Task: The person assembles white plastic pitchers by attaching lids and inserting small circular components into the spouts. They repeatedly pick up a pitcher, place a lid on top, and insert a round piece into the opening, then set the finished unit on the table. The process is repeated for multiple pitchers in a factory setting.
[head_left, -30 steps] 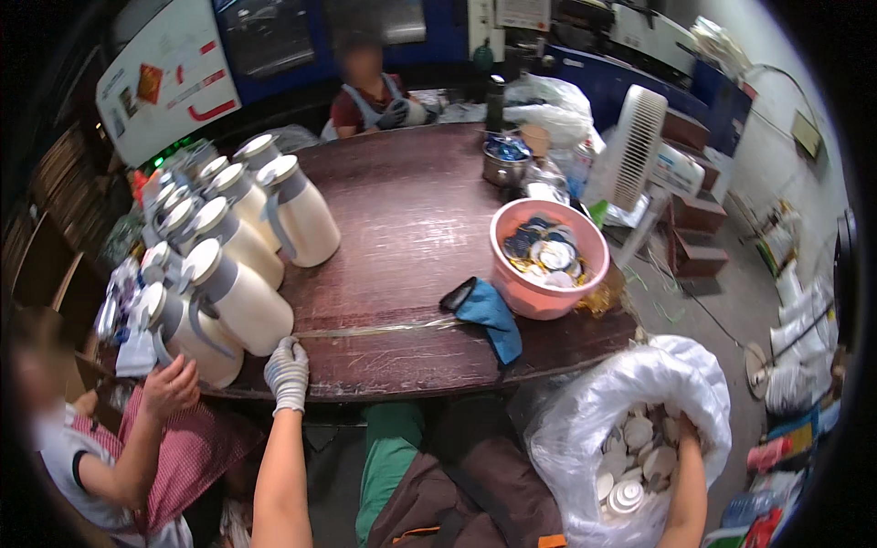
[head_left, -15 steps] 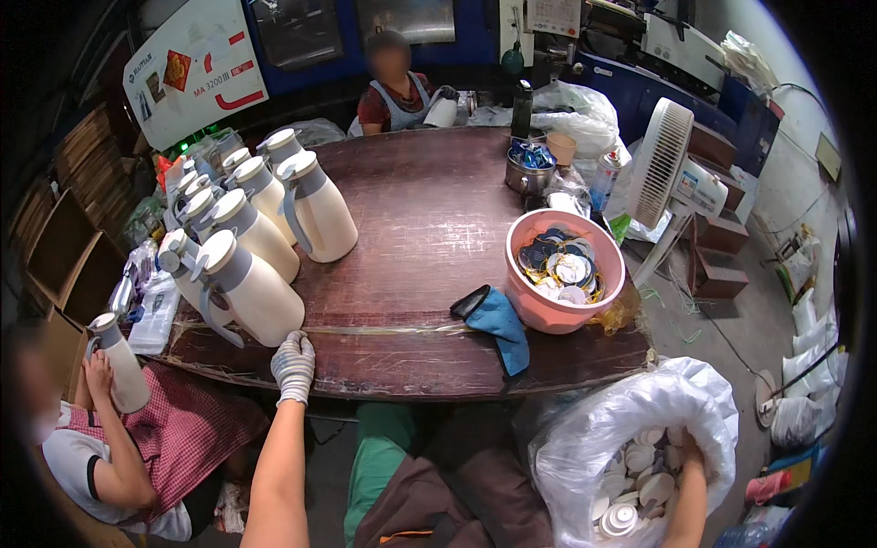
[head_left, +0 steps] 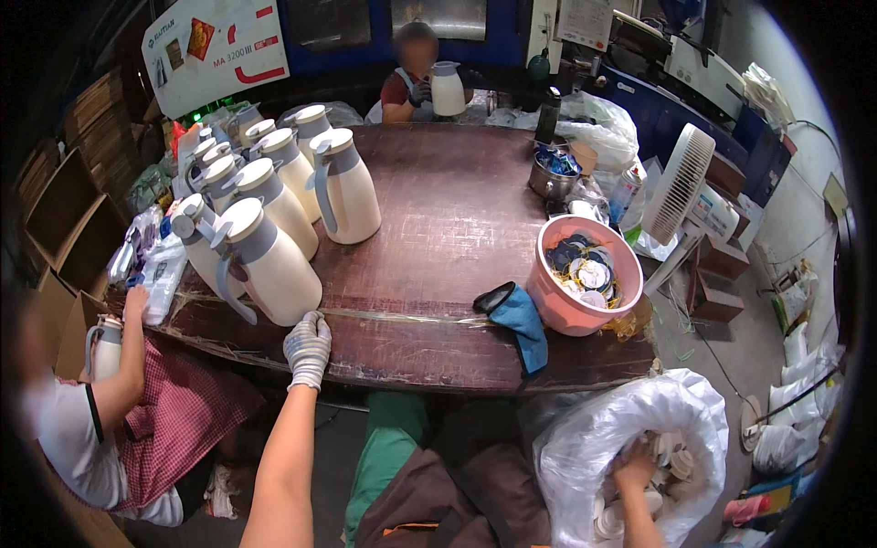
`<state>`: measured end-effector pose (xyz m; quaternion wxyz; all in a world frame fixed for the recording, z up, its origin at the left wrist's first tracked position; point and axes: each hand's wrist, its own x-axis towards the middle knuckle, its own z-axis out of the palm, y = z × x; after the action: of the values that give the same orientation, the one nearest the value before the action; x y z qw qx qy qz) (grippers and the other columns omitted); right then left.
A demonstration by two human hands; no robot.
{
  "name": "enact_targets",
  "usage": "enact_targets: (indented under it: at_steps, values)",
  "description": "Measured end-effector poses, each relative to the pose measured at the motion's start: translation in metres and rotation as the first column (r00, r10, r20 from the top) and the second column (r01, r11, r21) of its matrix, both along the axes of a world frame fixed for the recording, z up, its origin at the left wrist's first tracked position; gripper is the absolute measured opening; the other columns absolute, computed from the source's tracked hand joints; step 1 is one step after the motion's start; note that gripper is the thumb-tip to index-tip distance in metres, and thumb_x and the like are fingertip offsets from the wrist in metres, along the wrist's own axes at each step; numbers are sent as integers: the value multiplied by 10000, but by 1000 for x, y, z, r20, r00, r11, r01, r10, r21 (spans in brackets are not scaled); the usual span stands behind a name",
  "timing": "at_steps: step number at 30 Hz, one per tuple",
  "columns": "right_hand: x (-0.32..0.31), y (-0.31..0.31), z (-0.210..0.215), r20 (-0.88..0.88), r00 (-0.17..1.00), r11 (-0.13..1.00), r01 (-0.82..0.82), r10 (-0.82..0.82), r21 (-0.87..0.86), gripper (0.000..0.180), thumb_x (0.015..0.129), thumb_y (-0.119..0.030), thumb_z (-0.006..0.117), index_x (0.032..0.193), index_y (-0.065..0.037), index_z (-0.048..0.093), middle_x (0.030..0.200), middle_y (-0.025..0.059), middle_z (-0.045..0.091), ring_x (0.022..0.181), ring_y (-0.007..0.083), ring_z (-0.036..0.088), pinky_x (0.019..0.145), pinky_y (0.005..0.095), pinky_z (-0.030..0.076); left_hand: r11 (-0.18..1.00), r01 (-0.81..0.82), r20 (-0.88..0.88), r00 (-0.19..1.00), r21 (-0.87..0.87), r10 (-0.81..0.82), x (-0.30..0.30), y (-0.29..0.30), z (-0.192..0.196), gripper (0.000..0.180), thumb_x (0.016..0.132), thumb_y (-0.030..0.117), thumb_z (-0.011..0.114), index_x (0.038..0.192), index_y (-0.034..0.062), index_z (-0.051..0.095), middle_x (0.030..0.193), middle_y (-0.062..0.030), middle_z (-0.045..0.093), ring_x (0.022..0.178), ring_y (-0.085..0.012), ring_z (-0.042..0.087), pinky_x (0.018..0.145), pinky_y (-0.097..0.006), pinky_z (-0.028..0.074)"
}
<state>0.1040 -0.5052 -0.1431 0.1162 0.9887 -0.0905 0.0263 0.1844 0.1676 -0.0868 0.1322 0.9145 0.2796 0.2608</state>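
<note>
Left hand [head_left: 308, 348], gloved, fingers loosely curled, rests on table [head_left: 438, 237] edge, just beside upright cream jug [head_left: 265, 261], handle facing near-left. Right hand [head_left: 632, 473] reaches inside white bag [head_left: 630, 429] among lids; grip not discernible.

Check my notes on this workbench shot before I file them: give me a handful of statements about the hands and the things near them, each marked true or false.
1. The left hand wears a knit glove and rests on the table edge. True.
2. The right hand reaches into the pink basin. False: it is inside the clear plastic bag of white parts beside the table; the pink basin stands on the table.
3. The nearest cream jug stands upright just beyond the left hand. True.
4. The blue cloth lies inside the basin. False: it lies on the table beside it.
</note>
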Motion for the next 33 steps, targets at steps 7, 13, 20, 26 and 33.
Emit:
enact_targets:
  at_steps: [7, 13, 20, 26, 33]
  values:
    - [-31, 55, 51, 8, 946, 845, -294, 325, 446, 251, 781, -122, 621, 1025, -71, 650, 1157, 181, 613, 1072, 377, 580, 889, 446, 470, 1000, 5, 21, 1000, -3, -5, -6, 3, 1, 187, 874, 251, 581, 984, 120, 657, 883, -179, 686, 823, -363, 658, 755, -453, 514]
    - [-4, -23, 57, 253, 963, 966, -144, 87, 213, 352, 831, -132, 612, 1156, 3, 587, 1284, 193, 546, 1172, 379, 514, 973, 430, 428, 999, 13, 28, 1000, -48, -12, -6, 0, 6, 203, 894, 265, 561, 990, 117, 661, 901, -185, 678, 845, -375, 648, 762, -446, 506]
    - [15, -11, 61, -471, 881, 971, 154, -49, 185, 587, 797, -510, 595, 1171, -60, 635, 1224, 204, 598, 1100, 365, 587, 920, 440, 473, 1000, 25, -39, 999, 13, -25, -15, -3, 1, 211, 872, 265, 571, 1004, 125, 658, 866, -165, 690, 810, -354, 660, 750, -446, 517]
    - [36, 131, 185, -139, 925, 752, -192, 353, 630, 368, 835, -321, 674, 1101, -68, 662, 1029, 148, 680, 955, 309, 658, 812, 380, 513, 946, 147, -243, 944, -290, -222, 13, -34, 31, 333, 883, 359, 524, 1111, 139, 629, 942, -185, 690, 889, -367, 659, 807, -465, 502]
    - [176, 270, 231, 203, 651, 328, -597, 731, 732, 371, 837, -165, 701, 1171, -44, 593, 1196, 148, 587, 991, 268, 631, 845, 345, 502, 884, 306, -300, 858, -353, -417, 75, -60, 39, 475, 867, 427, 571, 1235, 127, 570, 1055, -155, 684, 976, -349, 649, 857, -434, 501]
